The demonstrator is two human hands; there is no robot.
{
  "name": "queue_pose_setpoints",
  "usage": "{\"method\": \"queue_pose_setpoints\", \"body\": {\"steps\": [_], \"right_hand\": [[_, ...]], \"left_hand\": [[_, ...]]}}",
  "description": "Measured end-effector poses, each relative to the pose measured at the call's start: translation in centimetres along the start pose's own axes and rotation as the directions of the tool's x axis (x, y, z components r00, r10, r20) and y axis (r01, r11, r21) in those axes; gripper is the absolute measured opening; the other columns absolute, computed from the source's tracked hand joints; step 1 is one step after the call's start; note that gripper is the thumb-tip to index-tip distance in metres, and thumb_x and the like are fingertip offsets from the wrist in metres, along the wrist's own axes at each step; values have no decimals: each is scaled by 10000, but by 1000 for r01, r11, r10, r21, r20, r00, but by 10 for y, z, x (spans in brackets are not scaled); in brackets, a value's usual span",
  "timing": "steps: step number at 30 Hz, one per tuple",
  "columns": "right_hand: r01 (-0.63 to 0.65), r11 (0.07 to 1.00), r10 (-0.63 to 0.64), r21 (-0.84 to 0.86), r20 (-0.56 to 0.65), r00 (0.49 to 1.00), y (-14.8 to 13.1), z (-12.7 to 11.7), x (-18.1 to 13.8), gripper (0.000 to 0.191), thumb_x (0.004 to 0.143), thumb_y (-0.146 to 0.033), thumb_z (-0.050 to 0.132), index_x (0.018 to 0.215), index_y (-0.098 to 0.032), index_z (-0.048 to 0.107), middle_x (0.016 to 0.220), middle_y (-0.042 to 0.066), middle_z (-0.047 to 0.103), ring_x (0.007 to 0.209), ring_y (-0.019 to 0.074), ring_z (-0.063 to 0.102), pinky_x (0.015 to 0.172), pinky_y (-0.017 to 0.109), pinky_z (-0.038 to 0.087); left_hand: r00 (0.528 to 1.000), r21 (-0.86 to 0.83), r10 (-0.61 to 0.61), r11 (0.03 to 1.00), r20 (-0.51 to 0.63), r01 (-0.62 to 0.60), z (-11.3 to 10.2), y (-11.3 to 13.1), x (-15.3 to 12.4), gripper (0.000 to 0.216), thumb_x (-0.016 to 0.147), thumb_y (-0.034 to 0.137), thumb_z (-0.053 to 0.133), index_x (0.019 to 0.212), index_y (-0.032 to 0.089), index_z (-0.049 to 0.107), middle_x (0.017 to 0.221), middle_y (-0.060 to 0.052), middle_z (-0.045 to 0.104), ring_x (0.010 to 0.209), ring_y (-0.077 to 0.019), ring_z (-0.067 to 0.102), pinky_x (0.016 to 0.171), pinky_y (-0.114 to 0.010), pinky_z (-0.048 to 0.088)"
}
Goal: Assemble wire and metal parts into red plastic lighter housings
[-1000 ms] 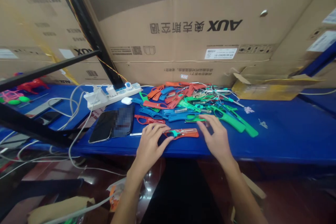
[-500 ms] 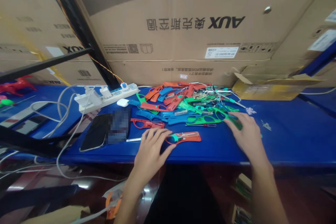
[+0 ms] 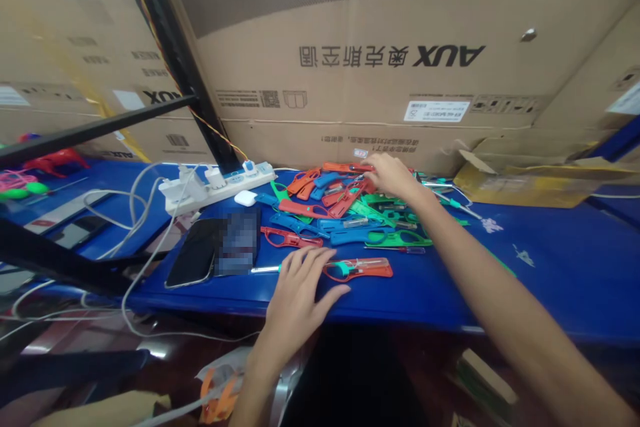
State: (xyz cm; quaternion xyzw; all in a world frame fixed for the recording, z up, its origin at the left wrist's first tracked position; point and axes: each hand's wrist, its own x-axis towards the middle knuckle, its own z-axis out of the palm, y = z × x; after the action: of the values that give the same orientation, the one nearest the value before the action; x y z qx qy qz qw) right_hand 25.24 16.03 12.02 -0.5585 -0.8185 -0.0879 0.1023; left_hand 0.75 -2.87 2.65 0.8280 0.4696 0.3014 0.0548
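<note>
My left hand (image 3: 299, 287) lies flat on the blue table's (image 3: 550, 280) front edge, fingers spread, beside an orange plastic handle piece with a teal insert (image 3: 359, 269). A small screwdriver (image 3: 265, 269) pokes out from under its fingers. My right hand (image 3: 391, 175) reaches to the far side of a pile of orange, blue and green plastic handle pieces (image 3: 345, 207), its fingers curled down onto the orange pieces at the back. Whether it grips one is hidden.
Two phones (image 3: 215, 248) lie left of the pile, with a white power strip (image 3: 215, 183) and cables behind them. Big cardboard boxes (image 3: 380, 60) wall off the back. A torn yellow carton (image 3: 540, 180) lies at the right. A black frame bar (image 3: 75, 133) crosses the left side.
My right hand left the green pieces at the right of the pile and reached up to the orange pieces at the pile's back. My left hand stayed in place.
</note>
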Motion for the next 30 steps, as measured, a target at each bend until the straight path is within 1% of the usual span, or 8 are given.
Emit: {"method": "queue_pose_setpoints", "body": {"steps": [3,7,13,16,19,21,25,30], "right_hand": [[0,1000,0,-24,30,1000,4,5,40,265,1009,-219,540,1231,-171,676,1267,140,678,1191,280,623,1008,463,509],[29,998,-25,-48,81,996,-23,22,79,334,983,-368,644,1247,-166,628,1264,94,643,1097,231,652,943,460,557],[44,999,-44,-13,-2,999,-54,29,97,356,970,-374,654,1239,-142,627,1244,115,649,1094,249,648,952,471,537],[42,999,-39,23,-119,992,-57,8,79,345,977,-321,607,1234,-92,615,1238,196,657,1120,294,631,957,454,496],[20,992,14,122,-277,961,-61,-14,38,358,1034,-413,462,1219,-134,588,1094,152,700,964,266,659,828,399,513],[45,920,134,390,-419,898,-62,-21,2,343,980,-498,552,1107,-185,613,901,78,713,766,227,652,734,375,520],[94,703,286,704,-402,870,-50,-11,-65,357,970,-511,555,1162,-212,583,958,59,744,710,195,669,682,350,524],[-96,854,349,511,-426,835,-5,2,-93,388,999,-492,470,1222,-198,588,773,43,716,611,208,643,648,344,483]], "left_hand": [[1000,-42,-18,999,13,18,-2,1,0,469,985,456,609,1397,252,518,1359,-70,635,1289,-278,513,1096,-475,411],[998,-130,-50,990,43,55,-5,1,0,467,995,460,588,1409,262,500,1393,-80,612,1317,-282,496,1111,-492,407],[995,-199,-100,975,29,104,-7,-3,-4,437,1005,434,578,1409,287,500,1412,-73,599,1355,-282,472,1137,-507,394],[990,-221,-136,967,-22,128,-6,-4,-3,382,1020,392,562,1385,289,519,1379,-74,616,1343,-280,482,1116,-496,411],[977,-239,-187,958,-98,159,-3,-3,-1,343,1027,364,551,1360,286,536,1345,-81,627,1304,-277,512,1086,-481,436],[969,-243,-202,956,-139,165,0,-3,-2,330,1024,349,558,1346,278,543,1326,-84,632,1285,-273,529,1076,-470,446],[959,-274,-217,948,-180,163,0,-3,-2,309,1018,347,571,1319,280,557,1295,-71,643,1266,-258,552,1084,-453,442],[933,-294,-233,944,-274,150,-16,-25,49,249,1028,349,536,1254,255,581,1252,-73,667,1180,-241,614,1043,-406,481]]}}
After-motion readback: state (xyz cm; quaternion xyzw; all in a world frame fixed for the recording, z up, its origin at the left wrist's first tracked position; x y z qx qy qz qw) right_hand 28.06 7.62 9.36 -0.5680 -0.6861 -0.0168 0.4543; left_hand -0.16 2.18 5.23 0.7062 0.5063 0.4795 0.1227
